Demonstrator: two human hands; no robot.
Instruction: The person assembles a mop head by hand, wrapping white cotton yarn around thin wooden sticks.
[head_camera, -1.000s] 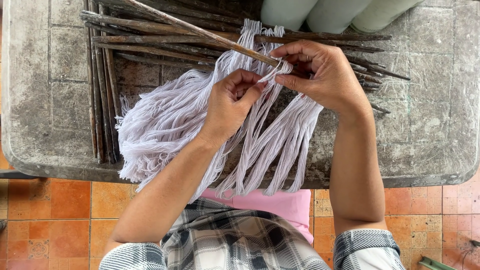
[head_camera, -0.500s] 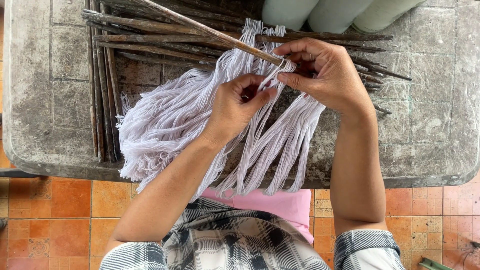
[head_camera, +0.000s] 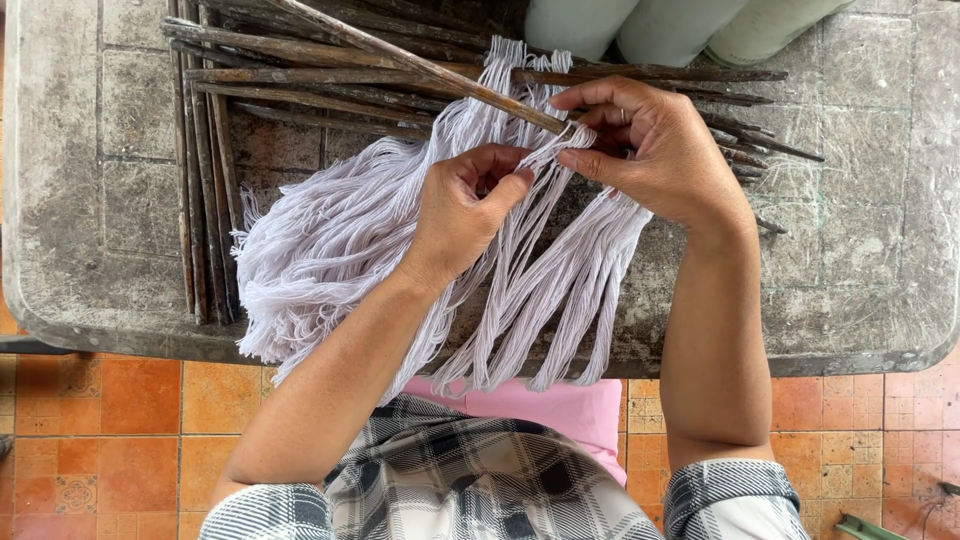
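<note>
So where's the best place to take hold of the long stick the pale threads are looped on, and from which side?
Probably the bare upper-left stretch of the long stick, gripped from above. It lies slanted across the other sticks, so that part sits raised and free. Its lower end is crowded by the pale threads, the left hand and the right hand.

The yarn (head_camera: 330, 250) is pale lilac-white. The sticks (head_camera: 300, 70) are dark brown, one lighter tan. The surface (head_camera: 860, 250) is mottled grey with dark stains. The floor (head_camera: 100, 440) has orange tiles, some patterned. The shirt (head_camera: 450, 490) is grey, black and white plaid; the cloth (head_camera: 570, 410) is pink. 3 cylinders (head_camera: 660, 30) are pale green.
</note>
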